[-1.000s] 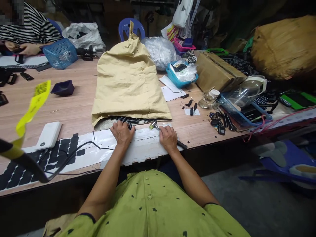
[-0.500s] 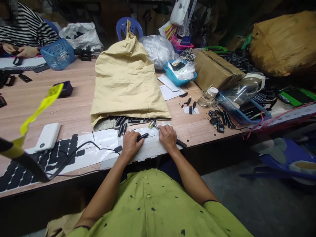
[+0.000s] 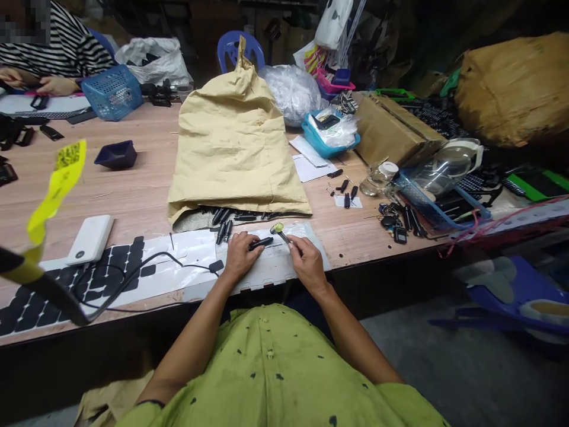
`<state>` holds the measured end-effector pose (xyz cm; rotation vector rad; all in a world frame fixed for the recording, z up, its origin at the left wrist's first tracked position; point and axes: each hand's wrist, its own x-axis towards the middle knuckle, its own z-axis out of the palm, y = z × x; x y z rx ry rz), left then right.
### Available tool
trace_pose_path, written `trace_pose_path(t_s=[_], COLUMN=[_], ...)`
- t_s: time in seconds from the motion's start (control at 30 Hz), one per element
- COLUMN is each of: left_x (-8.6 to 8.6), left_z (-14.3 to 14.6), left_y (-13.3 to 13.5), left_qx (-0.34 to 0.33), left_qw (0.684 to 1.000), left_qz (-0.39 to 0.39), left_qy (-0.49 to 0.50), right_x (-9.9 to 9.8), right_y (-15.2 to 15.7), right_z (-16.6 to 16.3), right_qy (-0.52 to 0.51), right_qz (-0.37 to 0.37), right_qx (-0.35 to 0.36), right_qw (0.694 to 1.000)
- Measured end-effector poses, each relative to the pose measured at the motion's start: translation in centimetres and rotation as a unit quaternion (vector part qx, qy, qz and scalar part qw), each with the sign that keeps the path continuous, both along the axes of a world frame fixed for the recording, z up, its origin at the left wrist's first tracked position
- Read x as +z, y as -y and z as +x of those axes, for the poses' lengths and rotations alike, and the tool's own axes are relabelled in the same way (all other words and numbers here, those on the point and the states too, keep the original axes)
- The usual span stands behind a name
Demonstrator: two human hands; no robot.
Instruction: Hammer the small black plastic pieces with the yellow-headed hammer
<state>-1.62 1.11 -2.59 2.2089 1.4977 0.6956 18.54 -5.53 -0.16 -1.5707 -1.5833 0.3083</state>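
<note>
Beneath the fingers of my left hand [image 3: 241,255] is a slim black tube-like piece [image 3: 261,242], held low over a white board [image 3: 267,265] at the table's front edge. My right hand [image 3: 308,261] is closed round the shaft of a small hammer [image 3: 278,229]. Its metal and yellowish head points away from me, just beyond the tip of the black piece. More black pieces [image 3: 224,230] like it lie in front of my left hand, spilling from under a large tan cloth sack [image 3: 240,148].
To the left are a white power bank [image 3: 91,238], black cables and a dark purple tray [image 3: 116,155]. A glass jar [image 3: 377,178] and a blue basket [image 3: 444,207] stand at the right. A co-worker in striped sleeves [image 3: 80,47] sits at the far left.
My right hand has turned the hammer, and the head has shifted slightly right and its handle no longer sticks out to the right. My left hand keeps the black piece. The view shifts slightly.
</note>
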Motion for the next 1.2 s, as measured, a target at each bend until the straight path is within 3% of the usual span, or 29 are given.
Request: trace_pose_path(t_s=[0.57,0.7,1.0,1.2], left_x=[0.3,0.1,0.3,0.8], left_z=[0.5,0.7,0.9,0.3], left_y=[0.1,0.1,0.3,0.4], left_qx=[0.021,0.025,0.024,-0.015], left_qw=[0.999,0.999,0.999,0.999], left_qz=[-0.022,-0.025,-0.02,-0.017], left_qy=[0.014,0.017,0.029,0.023], right_x=[1.3,0.9,-0.9,-2.8], right_y=[0.3,0.3,-2.9,-3.1], right_z=[-1.2,-1.7,1.3,1.4], right_qy=[0.054,0.073,0.17,0.239], right_qz=[-0.037,-0.066,-0.037,-0.044], right_qx=[0.031,0.042,-0.063,-0.086], right_qw=[0.997,0.994,0.983,0.966])
